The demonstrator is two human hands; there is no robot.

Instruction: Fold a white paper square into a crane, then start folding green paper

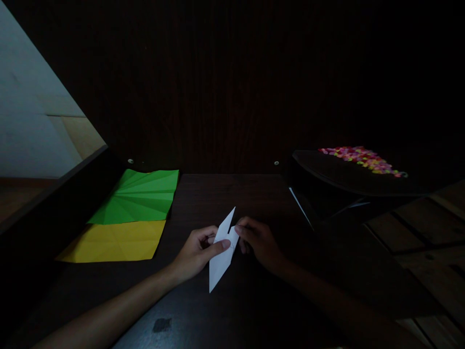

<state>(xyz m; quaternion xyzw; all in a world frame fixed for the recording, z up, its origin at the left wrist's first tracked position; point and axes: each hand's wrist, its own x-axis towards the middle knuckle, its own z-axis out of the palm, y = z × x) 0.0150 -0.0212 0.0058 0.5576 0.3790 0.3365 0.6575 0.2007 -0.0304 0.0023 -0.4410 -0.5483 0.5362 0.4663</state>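
Observation:
A white piece of folded paper [220, 265] is held above the dark table in the middle of the view. It has a long pointed tip at the top, another at the bottom, and a short flap on the right. My left hand [198, 252] grips it from the left, thumb flat across its face and the other fingers behind. On the right, my right hand [259, 242] pinches the short upper flap between thumb and forefinger. Its remaining fingers are curled and partly in shadow.
Creased green paper [145, 196] lies at the left, overlapping creased yellow paper [116, 241]. A dark upright panel [218, 87] rises behind the table [225, 189]. To the right, a dark curved shelf [327, 172] bears a string of pink and yellow pieces [363, 159].

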